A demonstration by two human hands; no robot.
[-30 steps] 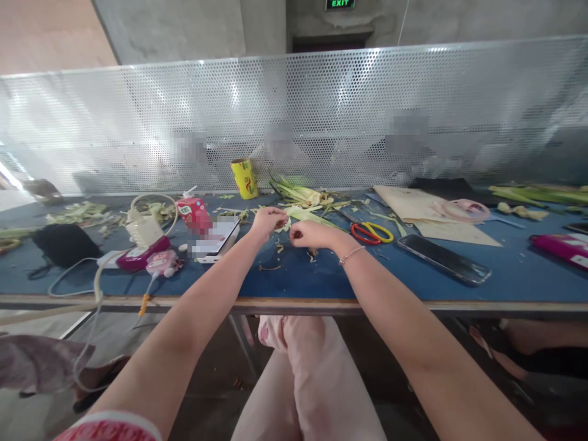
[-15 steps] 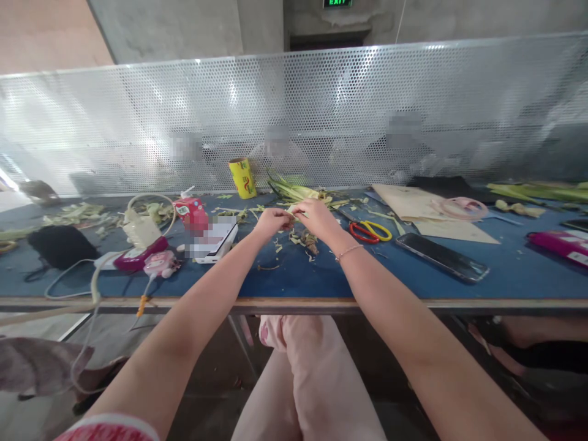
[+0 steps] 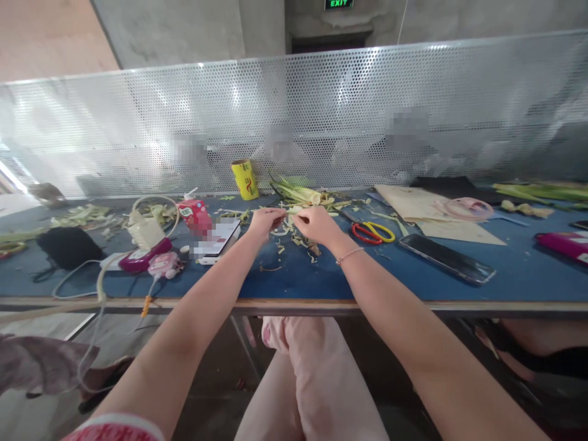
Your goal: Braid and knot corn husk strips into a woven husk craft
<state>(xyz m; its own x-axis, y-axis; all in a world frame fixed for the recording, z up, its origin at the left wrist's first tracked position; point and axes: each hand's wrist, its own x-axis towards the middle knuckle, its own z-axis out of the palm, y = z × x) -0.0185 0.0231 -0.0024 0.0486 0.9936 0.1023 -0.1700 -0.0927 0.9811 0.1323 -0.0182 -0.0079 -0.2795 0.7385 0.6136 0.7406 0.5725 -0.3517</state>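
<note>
Over a litter of pale green plant scraps, my left hand is closed with its fingertips pressed together. Facing it across a small gap, my right hand is closed in a pinch. Whatever lies in their fingers is too small to make out against the scraps behind. Pale plant shreds lie on the blue tabletop below. Just beyond my hands is a bundle of green stalks with long leaves. Scissors with red and yellow handles lie to the right of my right hand.
A yellow tube stands by the perforated metal screen. On the left are a phone on a white block, a red carton and cables with a power strip. A dark phone and brown paper lie right.
My hands have drawn slightly apart, opening a gap between the fingertips. Earlier they met around a pale green strip. The view has shifted a little.
</note>
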